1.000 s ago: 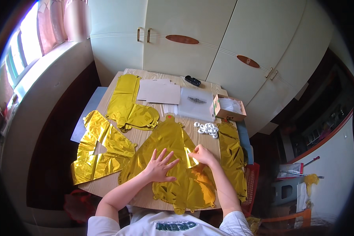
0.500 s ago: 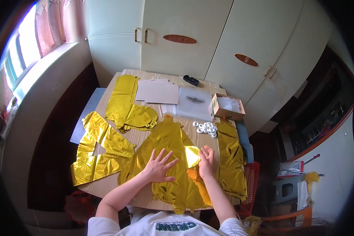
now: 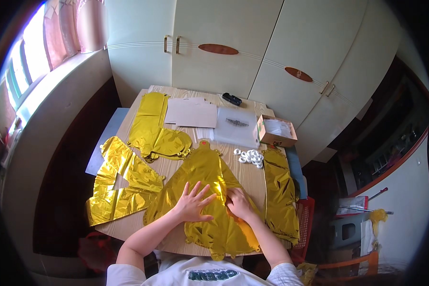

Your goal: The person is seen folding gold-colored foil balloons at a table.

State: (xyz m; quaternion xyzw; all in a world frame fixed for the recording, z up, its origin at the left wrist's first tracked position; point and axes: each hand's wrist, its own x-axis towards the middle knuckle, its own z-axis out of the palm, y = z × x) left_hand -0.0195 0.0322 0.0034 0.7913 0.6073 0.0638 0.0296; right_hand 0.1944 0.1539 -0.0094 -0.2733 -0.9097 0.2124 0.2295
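A large, flat gold foil balloon [image 3: 195,167], roughly triangular, lies in front of me on the table. My left hand [image 3: 193,202] rests on its middle with the fingers spread and the palm down. At its right side my right hand [image 3: 238,202] is closed on the foil, the fingertips partly hidden. Just left of those fingers a bright crease stands up in the foil. Below my right hand an orange strip [image 3: 245,229] shows along the balloon's edge.
More flat gold foil balloons lie around it: a crumpled one [image 3: 124,183] at left, an L-shaped one [image 3: 148,126] at far left, a long one [image 3: 279,195] at right. Behind are white ribbon rolls [image 3: 251,156], pale card sheets [image 3: 190,113], clear plastic bags [image 3: 229,133] and a cardboard box [image 3: 277,138].
My right hand has moved left and down toward the balloon's middle, and the bright folded-over flap has become a narrow crease. My left hand has stayed in place.
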